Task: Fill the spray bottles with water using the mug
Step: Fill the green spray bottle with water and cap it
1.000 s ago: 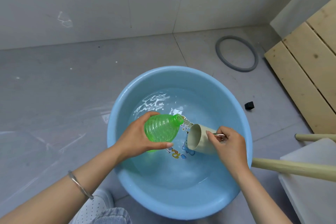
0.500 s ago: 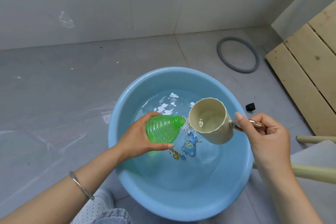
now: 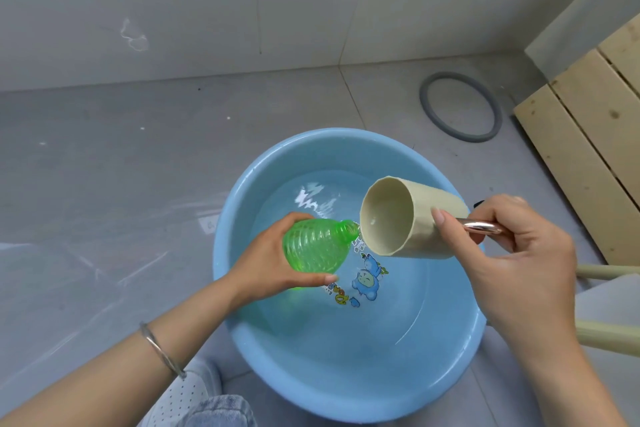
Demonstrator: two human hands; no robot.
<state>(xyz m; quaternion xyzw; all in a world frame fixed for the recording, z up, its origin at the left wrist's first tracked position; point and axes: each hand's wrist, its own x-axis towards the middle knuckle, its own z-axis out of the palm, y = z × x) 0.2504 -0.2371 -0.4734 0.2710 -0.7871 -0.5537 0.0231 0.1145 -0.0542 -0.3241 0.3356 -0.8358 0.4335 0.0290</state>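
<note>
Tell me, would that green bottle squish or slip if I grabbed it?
Probably a little squishy: the green bottle looks like thin, see-through ribbed plastic. Likely light, since the left hand alone holds it tilted over the basin. Maybe slippery, because the mug is tipped right at its neck, so it could be wet.

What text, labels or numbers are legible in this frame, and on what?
Nothing reads cleanly.
On the cartoon decal in the blue basin: yellow lettering, under water, too blurred to read.
Above it, small marks: too small to read.
On the floor left of the basin, a pale patch: blurred, cannot tell if it bears text.
On the green bottle and mug: no print visible.
</note>
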